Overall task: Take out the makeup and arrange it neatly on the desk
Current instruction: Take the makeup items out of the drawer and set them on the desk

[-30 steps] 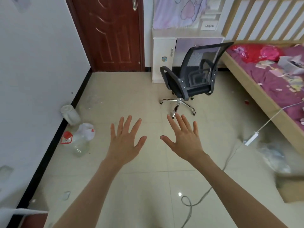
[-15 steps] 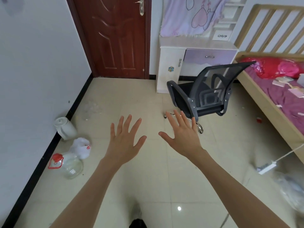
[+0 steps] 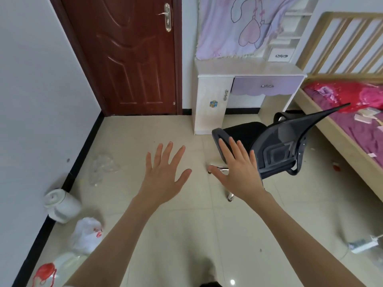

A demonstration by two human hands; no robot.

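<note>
Hands: left hand (image 3: 163,175) and right hand (image 3: 240,172) are both held out over the floor, fingers straight and spread, gripping nothing.
Makeup: none in sight; I cannot tell where it is kept. My guess is the purple drawer (image 3: 267,88) or the cupboard door (image 3: 211,104) of the desk (image 3: 248,69), well beyond the fingertips.
Step in hand: by my reckoning, walking up to the desk; the task itself looks unstarted.
Doing it well: the chair (image 3: 275,148) stands between the right hand and the desk, so I would roll it aside by its backrest first, then pull the drawer by its small metal handle, squarely so it does not jam.
Desk: pale, glossy top, boxy white body, scalloped purple drawer front.
Chair: black mesh back, curved plastic armrests, shiny chrome legs showing just under the right palm.
Floor: smooth beige tiles (image 3: 145,133), slightly reflective; likely slippery for castors.
Left of the left hand: crumpled clear plastic (image 3: 103,166), a white plastic bag (image 3: 87,235) and a white tub (image 3: 62,206) by the wall.
Far right: wooden bed (image 3: 352,154) with purple sheet.
</note>
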